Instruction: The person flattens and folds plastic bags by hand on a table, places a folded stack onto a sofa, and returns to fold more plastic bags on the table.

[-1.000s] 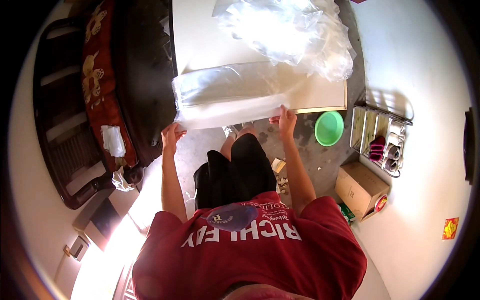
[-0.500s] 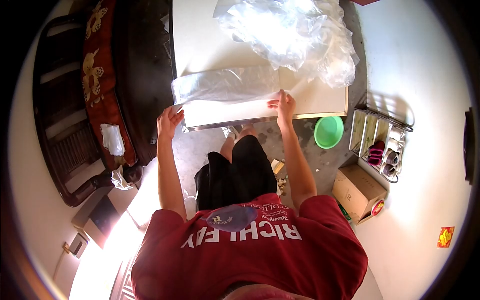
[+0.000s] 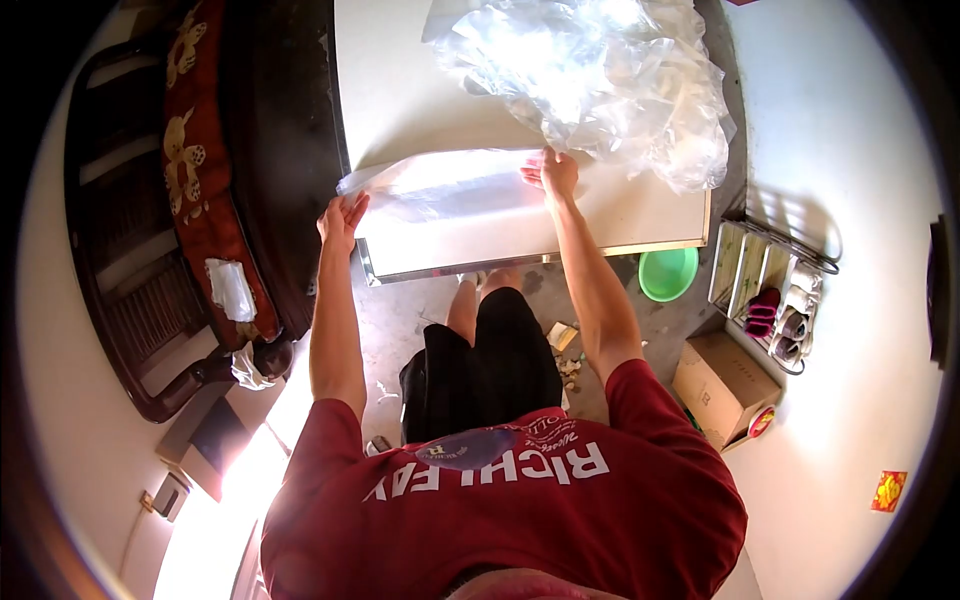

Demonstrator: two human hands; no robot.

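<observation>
A flat, clear plastic sheet [image 3: 450,184] lies across the near part of the white table [image 3: 630,215]. At its left end, my left hand [image 3: 343,215] pinches the plastic between thumb and fingers, by the table's left edge. My right hand [image 3: 553,174] has its thumb and fingers closed on the sheet's right end, with some fingers spread below. Beyond my right hand, a large heap of crumpled clear plastic [image 3: 640,90] covers the far right of the table.
A green basin [image 3: 668,273] stands on the floor under the table's right edge. Farther right are a shoe rack [image 3: 765,285] and a cardboard box [image 3: 725,385]. On the left is a dark wooden bench [image 3: 120,220] with a red cover [image 3: 200,150].
Both hands have moved away from my body, carrying the sheet from the table's near edge farther onto the top. The near edge of the table now shows.
</observation>
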